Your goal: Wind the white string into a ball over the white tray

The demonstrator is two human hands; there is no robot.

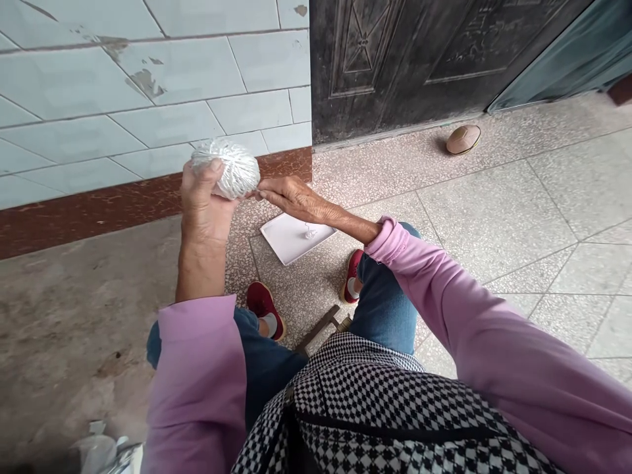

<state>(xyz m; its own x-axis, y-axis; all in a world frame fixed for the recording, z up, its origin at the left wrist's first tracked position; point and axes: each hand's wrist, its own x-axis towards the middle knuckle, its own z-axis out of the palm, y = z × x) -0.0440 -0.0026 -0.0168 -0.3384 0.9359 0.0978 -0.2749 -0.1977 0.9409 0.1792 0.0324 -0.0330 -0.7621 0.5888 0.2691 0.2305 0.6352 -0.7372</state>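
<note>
A ball of white yarn (232,170) is held up in front of the tiled wall. My left hand (205,197) is wrapped round it from the left and below, with the thumb over its near side. At the ball's lower right edge is my right hand (293,199), its fingers pressed together in a pinch. Whatever those fingertips hold is too small to make out. Below the right hand, a shallow white tray (289,240) lies on the floor. A small white tangle of yarn (310,234) rests in it.
A dark carved door (395,66) stands ahead, right of the tiled wall (172,72). On the floor by it lies a brownish, rounded object (463,139). A metal-framed piece (320,329) shows between my legs. A clear plastic container (97,451) is at bottom left.
</note>
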